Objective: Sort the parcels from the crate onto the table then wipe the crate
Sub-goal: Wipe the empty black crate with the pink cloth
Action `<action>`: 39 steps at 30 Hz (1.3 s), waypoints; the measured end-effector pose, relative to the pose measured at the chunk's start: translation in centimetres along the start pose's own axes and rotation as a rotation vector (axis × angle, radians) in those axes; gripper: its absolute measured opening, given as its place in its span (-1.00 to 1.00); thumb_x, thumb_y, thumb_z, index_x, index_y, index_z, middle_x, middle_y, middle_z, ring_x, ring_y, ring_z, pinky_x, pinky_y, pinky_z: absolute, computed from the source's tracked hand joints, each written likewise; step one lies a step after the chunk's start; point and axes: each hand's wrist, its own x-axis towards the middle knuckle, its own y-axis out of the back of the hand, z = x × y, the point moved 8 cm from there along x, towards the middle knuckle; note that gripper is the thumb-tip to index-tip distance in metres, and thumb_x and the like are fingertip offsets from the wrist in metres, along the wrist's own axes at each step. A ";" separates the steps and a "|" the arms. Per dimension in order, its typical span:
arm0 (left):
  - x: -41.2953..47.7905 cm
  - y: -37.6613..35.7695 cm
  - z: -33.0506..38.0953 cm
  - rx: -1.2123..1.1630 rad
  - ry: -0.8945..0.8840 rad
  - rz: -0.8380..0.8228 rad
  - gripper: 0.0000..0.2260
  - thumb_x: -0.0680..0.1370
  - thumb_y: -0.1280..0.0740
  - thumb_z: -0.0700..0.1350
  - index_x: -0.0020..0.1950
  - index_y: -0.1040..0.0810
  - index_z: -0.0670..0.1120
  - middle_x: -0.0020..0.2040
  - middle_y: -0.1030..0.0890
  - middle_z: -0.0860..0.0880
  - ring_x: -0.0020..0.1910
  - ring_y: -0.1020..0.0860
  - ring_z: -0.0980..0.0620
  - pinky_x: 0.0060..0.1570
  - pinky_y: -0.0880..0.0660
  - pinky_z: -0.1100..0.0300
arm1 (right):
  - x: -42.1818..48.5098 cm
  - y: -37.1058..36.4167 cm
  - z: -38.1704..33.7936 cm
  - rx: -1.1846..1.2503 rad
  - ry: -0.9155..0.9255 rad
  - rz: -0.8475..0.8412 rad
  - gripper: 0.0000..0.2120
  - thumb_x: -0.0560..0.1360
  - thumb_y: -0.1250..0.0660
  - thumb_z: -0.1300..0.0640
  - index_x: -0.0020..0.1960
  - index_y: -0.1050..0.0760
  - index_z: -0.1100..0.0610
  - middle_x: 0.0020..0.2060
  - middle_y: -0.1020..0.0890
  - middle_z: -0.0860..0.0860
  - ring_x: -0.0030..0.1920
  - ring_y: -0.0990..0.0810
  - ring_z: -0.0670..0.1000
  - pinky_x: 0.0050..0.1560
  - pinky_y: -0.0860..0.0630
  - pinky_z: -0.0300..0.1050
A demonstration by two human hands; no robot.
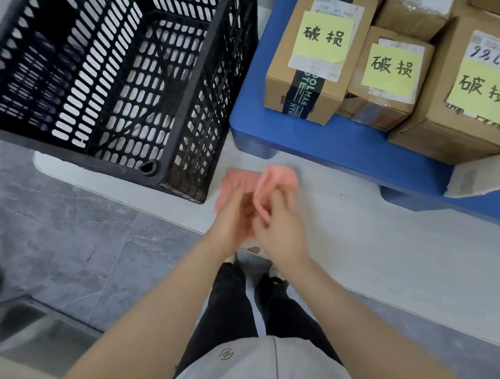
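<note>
- Head view: the black crate (pixel 69 149) stands at the left, on the near edge of the white table (pixel 372 232). No parcel shows on its floor or through its slotted walls.
- The parcels (pixel 318 61) stand close together at the far right on a blue platform (pixel 333 144). Three of them carry yellow notes (pixel 391 66) on top.
- The pink cloth (pixel 275 179) is held above the table, just right of the crate's near corner, between the crate and the platform.
- The left hand (pixel 232 214) grips the left part of the cloth. The right hand (pixel 281 229) has its fingers curled round the bunched right part. The two hands touch. Motion blur hides the exact finger placement.
- Step in hand, as judged: sorting appears complete and the wipe is being prepared. The cloth is being gathered or folded into a pad and does not yet touch the crate.
- Next move, as judged: carry the cloth left to the crate in one hand and free the other to steady the crate at its rim.
- Keep the pad compact, because loose corners are likely to snag in the slots.
</note>
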 end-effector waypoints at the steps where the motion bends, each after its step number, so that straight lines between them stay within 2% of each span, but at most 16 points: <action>1: -0.2 0.8 0.4 -0.026 -0.015 0.008 -0.38 0.53 -0.20 0.30 0.36 -0.45 -0.15 0.19 -0.57 -0.24 0.21 -0.54 -0.12 0.27 -0.44 -0.03 | 0.2 -2.2 -0.7 -0.032 0.043 -0.088 -0.74 0.43 -0.26 0.22 0.12 -0.40 0.15 0.24 -0.34 0.02 -0.04 -0.53 0.04 -0.09 -0.51 -0.02; 4: -0.2 3.1 1.0 0.192 -0.035 0.157 -0.64 0.50 -0.38 0.13 0.13 -0.58 -0.10 -0.09 -0.68 -0.16 -0.12 -0.64 0.01 -0.09 -0.56 0.18 | 0.4 -7.0 -1.4 -0.081 0.159 -0.353 -0.47 0.48 -0.27 0.20 0.42 -0.25 0.24 0.28 -0.34 0.09 0.11 -0.50 0.06 0.06 -0.49 -0.09; 6: 0.0 4.5 1.2 0.263 -0.038 0.241 -0.83 0.53 -0.36 -0.06 -0.04 -0.54 -0.17 -0.36 -0.58 -0.09 -0.40 -0.56 0.04 -0.41 -0.48 0.26 | 0.2 -7.5 -1.1 -0.059 0.191 -0.429 -0.53 0.49 -0.31 0.14 0.35 -0.35 0.24 0.27 -0.39 0.10 0.15 -0.48 0.05 0.16 -0.46 -0.08; 8: 0.4 5.7 2.0 0.419 -0.066 0.316 -0.93 0.55 -0.30 -0.18 -0.13 -0.49 -0.12 -0.35 -0.51 -0.04 -0.39 -0.49 0.04 -0.46 -0.40 0.27 | 0.0 -5.9 -0.3 0.002 0.169 -0.378 -0.67 0.51 -0.32 0.10 0.24 -0.46 0.17 0.24 -0.44 0.05 0.13 -0.50 0.03 0.17 -0.46 -0.07; 10: 1.0 6.5 2.8 0.680 -0.103 0.380 -0.91 0.54 -0.25 -0.24 -0.16 -0.47 -0.11 -0.32 -0.48 -0.01 -0.32 -0.43 0.04 -0.42 -0.34 0.24 | 0.3 -3.4 1.3 -0.001 0.074 -0.216 -0.73 0.53 -0.29 0.11 0.21 -0.49 0.12 0.20 -0.46 0.01 0.09 -0.53 0.04 0.11 -0.48 -0.05; 13: 1.4 6.9 3.6 0.841 -0.149 0.395 -0.89 0.51 -0.23 -0.26 -0.04 -0.53 -0.15 -0.20 -0.55 -0.05 -0.17 -0.49 -0.06 -0.18 -0.42 0.12 | 0.7 -0.8 4.9 -0.039 -0.215 -0.001 -0.67 0.50 -0.24 0.20 0.25 -0.43 0.09 0.24 -0.41 0.05 0.11 -0.50 0.10 0.08 -0.45 -0.08; 16: 1.3 6.9 3.8 0.908 -0.182 0.367 -0.74 0.53 -0.23 -0.24 0.20 -0.53 -0.10 0.00 -0.60 -0.03 0.04 -0.55 -0.08 0.00 -0.41 0.16 | 0.7 -1.8 7.5 0.154 -0.470 -0.072 -0.60 0.47 -0.28 0.20 0.29 -0.32 0.10 0.08 -0.47 0.06 -0.07 -0.54 0.09 -0.12 -0.41 -0.15; 19: 0.1 6.6 4.2 0.901 -0.254 0.428 -0.62 0.56 -0.22 -0.26 0.39 -0.40 -0.10 0.18 -0.57 -0.04 0.17 -0.52 -0.03 0.09 -0.33 0.30 | 0.8 -2.3 8.3 0.221 -0.522 -0.100 -0.57 0.46 -0.33 0.21 0.27 -0.27 0.11 -0.26 -0.50 -0.06 -0.19 -0.53 0.03 -0.20 -0.38 -0.17; 24: -1.4 5.5 4.0 0.806 -0.378 0.430 -0.55 0.52 -0.19 -0.40 0.37 -0.42 -0.08 0.13 -0.52 0.08 0.11 -0.48 0.13 0.06 -0.33 0.46 | -0.1 -2.6 9.1 0.341 -0.604 -0.084 -0.58 0.44 -0.40 0.15 0.22 -0.32 0.12 -0.27 -0.51 -0.02 -0.17 -0.60 0.12 -0.06 -0.57 0.06; 28: -0.4 5.2 4.6 1.083 -0.446 0.445 -0.56 0.55 -0.20 -0.30 0.41 -0.39 -0.02 0.32 -0.44 -0.03 0.27 -0.46 0.02 0.27 -0.35 0.21 | -1.0 -1.3 8.5 0.194 -0.485 -0.040 -0.57 0.48 -0.31 0.19 0.31 -0.28 0.12 -0.20 -0.51 0.00 -0.23 -0.53 -0.02 -0.19 -0.44 -0.12; 30: -1.0 3.9 4.9 1.360 -0.523 0.460 -0.57 0.60 -0.17 -0.11 0.48 -0.29 0.07 0.45 -0.34 0.05 0.37 -0.36 0.05 0.39 -0.26 0.08 | -0.7 -0.7 6.8 -0.010 -0.290 -0.030 -0.51 0.49 -0.27 0.19 0.38 -0.25 0.07 0.13 -0.45 0.04 0.00 -0.51 0.03 -0.06 -0.47 -0.07; 31: -1.7 3.1 5.3 1.446 -0.663 0.452 -0.52 0.58 -0.15 -0.17 0.51 -0.26 0.04 0.49 -0.30 0.03 0.42 -0.32 0.01 0.43 -0.22 0.02 | -0.4 -0.8 5.8 -0.129 -0.177 -0.041 -0.49 0.49 -0.26 0.20 0.41 -0.25 0.06 0.28 -0.36 0.05 0.15 -0.44 0.06 0.06 -0.48 -0.03; 33: -2.1 0.9 4.3 1.731 -0.861 0.261 -0.40 0.45 -0.07 -0.39 0.51 -0.25 -0.17 0.51 -0.27 -0.13 0.47 -0.28 -0.16 0.45 -0.15 -0.07 | 0.5 -1.4 3.9 -0.301 0.019 -0.085 -0.43 0.47 -0.26 0.22 0.46 -0.23 0.06 0.46 -0.19 0.07 0.35 -0.27 0.11 0.29 -0.36 0.01; 34: -1.7 0.5 3.2 1.907 -0.914 0.163 -0.41 0.45 -0.02 -0.39 0.51 -0.23 -0.23 0.52 -0.22 -0.17 0.49 -0.22 -0.17 0.46 -0.10 -0.07 | 0.9 -1.9 3.3 -0.366 0.084 -0.124 -0.41 0.47 -0.27 0.21 0.47 -0.21 0.07 0.50 -0.13 0.08 0.40 -0.21 0.12 0.35 -0.29 0.01; 37: 0.4 2.6 1.8 2.058 -0.498 0.104 -0.49 0.64 0.06 -0.18 0.56 0.14 -0.19 0.58 0.16 -0.11 0.56 0.16 -0.06 0.52 0.18 0.03 | 1.8 -3.4 3.2 -0.552 0.155 -0.255 -0.36 0.48 -0.30 0.10 0.51 -0.16 0.06 0.54 -0.04 0.11 0.50 -0.08 0.14 0.44 -0.14 0.04; 39: 1.3 3.7 1.7 2.095 -0.306 0.100 -0.46 0.68 0.09 0.02 0.55 0.27 -0.11 0.56 0.27 -0.03 0.54 0.27 0.01 0.51 0.21 0.03 | 2.2 -3.7 4.5 -0.635 0.089 -0.336 -0.30 0.50 -0.27 -0.02 0.54 -0.05 -0.01 0.55 0.05 0.06 0.53 0.03 0.12 0.49 -0.02 0.06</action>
